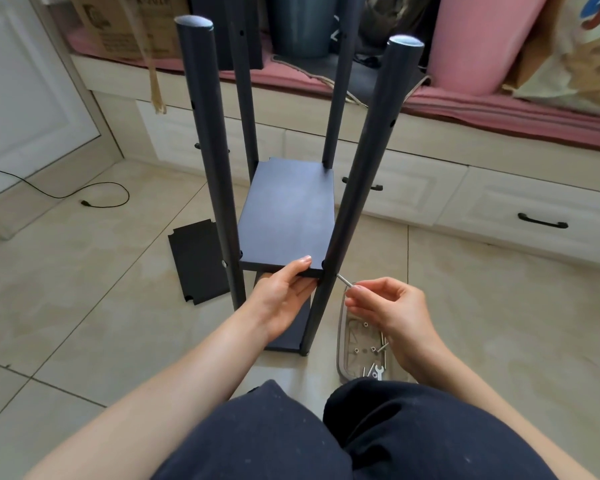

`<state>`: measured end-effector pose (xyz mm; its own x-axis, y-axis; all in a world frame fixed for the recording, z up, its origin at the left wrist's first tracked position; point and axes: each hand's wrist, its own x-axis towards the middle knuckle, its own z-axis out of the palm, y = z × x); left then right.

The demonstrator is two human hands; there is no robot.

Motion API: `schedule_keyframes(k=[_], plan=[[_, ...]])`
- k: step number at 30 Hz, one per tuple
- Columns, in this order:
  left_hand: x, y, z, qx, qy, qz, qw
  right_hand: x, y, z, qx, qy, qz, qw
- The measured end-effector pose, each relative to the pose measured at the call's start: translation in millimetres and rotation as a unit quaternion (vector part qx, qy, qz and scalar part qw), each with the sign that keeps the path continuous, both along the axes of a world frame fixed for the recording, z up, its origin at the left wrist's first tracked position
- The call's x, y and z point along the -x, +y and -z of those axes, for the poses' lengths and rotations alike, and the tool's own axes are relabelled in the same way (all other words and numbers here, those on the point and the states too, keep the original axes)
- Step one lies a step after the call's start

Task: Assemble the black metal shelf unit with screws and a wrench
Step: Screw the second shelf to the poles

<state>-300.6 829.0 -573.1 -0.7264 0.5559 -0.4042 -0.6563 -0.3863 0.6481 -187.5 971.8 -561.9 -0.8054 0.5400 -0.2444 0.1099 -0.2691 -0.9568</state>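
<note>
**Screw lined up at the near right post of the shelf unit**

Tiled floor before a built-in bench with white drawers forms the work area; the partly built shelf unit stands upright on it, four dark posts rising toward the camera. Its shelf panel sits between the posts, with a lower panel visible beneath.

The left hand grips the near edge of the shelf panel, thumb on top and fingers curled under, holding that corner level against the near right post. The right hand pinches a silver screw between thumb and fingertips. The screw lies just beside the post on its right; its long axis points up and to the left, from the fingers toward the post at the height of the panel edge. Whether its tip has entered the post hole cannot be told.

The coming move appears to turn on this alignment: the screw must travel along its own axis, through the post and into the panel corner, so the right hand is the working hand and the left only steadies.

A grey tray with spare hardware and a small wrench lies on the floor under the right wrist. A loose black panel lies flat to the left of the unit.
</note>
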Motion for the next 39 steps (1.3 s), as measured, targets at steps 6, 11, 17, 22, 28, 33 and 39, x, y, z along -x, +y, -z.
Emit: schedule_keyframes(k=[6, 11, 17, 22, 28, 33, 39], plan=[[1, 0, 1, 0.004, 0.002, 0.004, 1.000, 7, -7, 3, -0.006, 0.016, -0.009, 1.000], [1, 1, 2, 0.000, 0.007, 0.003, 1.000, 16, -8, 2, -0.016, 0.018, -0.008, 1.000], [0, 0, 3, -0.008, 0.018, 0.005, 1.000, 21, -9, 3, -0.058, 0.023, -0.021, 0.998], [-1, 0, 2, -0.014, 0.017, 0.002, 1.000, 19, -11, 2, -0.155, 0.025, -0.023, 0.987], [-2, 0, 2, -0.011, 0.021, 0.001, 1.000, 17, -14, 4, -0.230, 0.028, -0.004, 0.973], [-2, 1, 3, -0.011, 0.021, -0.001, 1.000, 18, -16, 7, -0.246, 0.029, 0.003, 0.969], [-3, 1, 1, -0.013, 0.029, -0.003, 0.999, 20, -9, 9, -0.191, 0.050, -0.019, 0.980]])
